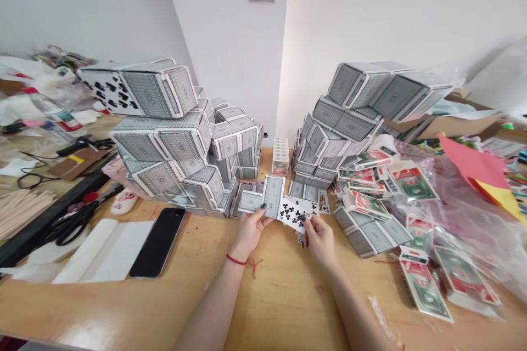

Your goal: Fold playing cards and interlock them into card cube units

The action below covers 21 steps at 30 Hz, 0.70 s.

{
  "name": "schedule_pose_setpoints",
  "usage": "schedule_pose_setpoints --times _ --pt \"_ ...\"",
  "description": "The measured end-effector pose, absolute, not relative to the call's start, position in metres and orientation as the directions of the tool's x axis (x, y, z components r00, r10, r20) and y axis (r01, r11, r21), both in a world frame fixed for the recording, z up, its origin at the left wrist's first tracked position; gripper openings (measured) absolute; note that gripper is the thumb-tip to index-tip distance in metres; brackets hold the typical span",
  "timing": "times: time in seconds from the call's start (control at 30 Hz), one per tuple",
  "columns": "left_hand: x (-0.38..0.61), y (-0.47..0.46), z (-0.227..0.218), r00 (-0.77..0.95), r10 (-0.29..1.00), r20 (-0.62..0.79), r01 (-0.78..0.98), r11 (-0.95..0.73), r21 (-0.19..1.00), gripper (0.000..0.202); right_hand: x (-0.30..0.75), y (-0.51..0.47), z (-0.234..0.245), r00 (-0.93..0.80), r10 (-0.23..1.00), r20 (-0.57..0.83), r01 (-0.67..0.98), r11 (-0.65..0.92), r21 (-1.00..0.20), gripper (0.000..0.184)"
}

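Observation:
My left hand (250, 232), with a red thread round the wrist, pinches a grey-backed playing card (273, 196) held upright above the wooden table (272, 296). My right hand (319, 237) grips a small fan of face-up club cards (296, 212) just to the right of it. The two hands are close together at the table's middle. Behind them rise two structures built of playing cards: a tall left stack (173, 137) and a right stack (354, 115).
A black phone (158, 241) and white folded paper (102, 249) lie at the left, with scissors (72, 222) beyond. Red and green card boxes (411, 184) and plastic wrap (461, 197) crowd the right. A small card tower (280, 156) stands between the stacks.

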State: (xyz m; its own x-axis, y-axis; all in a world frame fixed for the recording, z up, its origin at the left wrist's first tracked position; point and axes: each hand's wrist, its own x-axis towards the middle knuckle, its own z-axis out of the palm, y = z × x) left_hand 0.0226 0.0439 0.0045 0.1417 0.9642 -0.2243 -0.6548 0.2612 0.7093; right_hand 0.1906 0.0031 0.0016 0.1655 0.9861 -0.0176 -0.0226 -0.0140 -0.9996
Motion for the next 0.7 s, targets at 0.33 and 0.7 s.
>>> schedule_pose_setpoints --times 0.33,0.7 --pt "0.0273 0.0404 0.0086 0.213 0.961 -0.174 -0.671 0.273 0.690 0.030 0.1984 0.0079 -0.0069 0.128 0.987 -0.094 -0.043 -0.089 -0.995 0.035" --pt "0.0282 0.0392 0.0064 0.157 0.969 -0.190 -0.669 0.246 0.701 0.031 0.1933 0.0040 0.0010 0.157 0.987 -0.041 -0.036 -0.035 -0.999 0.032"
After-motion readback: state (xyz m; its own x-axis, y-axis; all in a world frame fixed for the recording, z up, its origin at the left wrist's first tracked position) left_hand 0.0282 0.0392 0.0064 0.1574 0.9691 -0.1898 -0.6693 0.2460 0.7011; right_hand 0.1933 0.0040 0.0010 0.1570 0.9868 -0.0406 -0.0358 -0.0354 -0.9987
